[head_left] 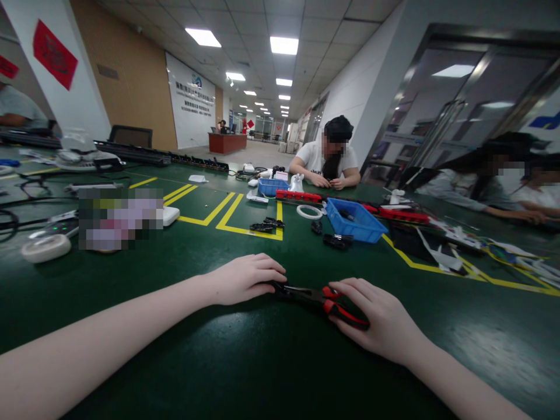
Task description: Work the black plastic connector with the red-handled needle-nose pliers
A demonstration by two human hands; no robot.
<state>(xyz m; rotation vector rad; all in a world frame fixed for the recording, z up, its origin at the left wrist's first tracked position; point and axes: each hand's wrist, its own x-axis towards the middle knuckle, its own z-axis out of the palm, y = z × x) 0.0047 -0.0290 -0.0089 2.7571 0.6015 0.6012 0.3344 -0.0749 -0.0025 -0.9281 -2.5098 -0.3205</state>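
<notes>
Fingers of my right hand (377, 312) are wrapped round the red and black handles of a pair of needle-nose pliers (335, 303). The pliers point left, and their jaws meet a small black part (280, 287). My left hand (249, 278) pinches this part from the other side with thumb and fingers. Its exact kind is too small and too covered to make out. Both hands are low over the green table. Farther back, several similar small black parts (266, 224) lie inside a yellow taped outline.
A blue bin (355, 220) with black parts stands at right, beside a white tape ring (309, 212) and loose black pieces (338, 241). A smaller blue tray (272, 186) is farther back. White tape roll (46, 249) and cables lie left. A co-worker (326, 154) sits opposite.
</notes>
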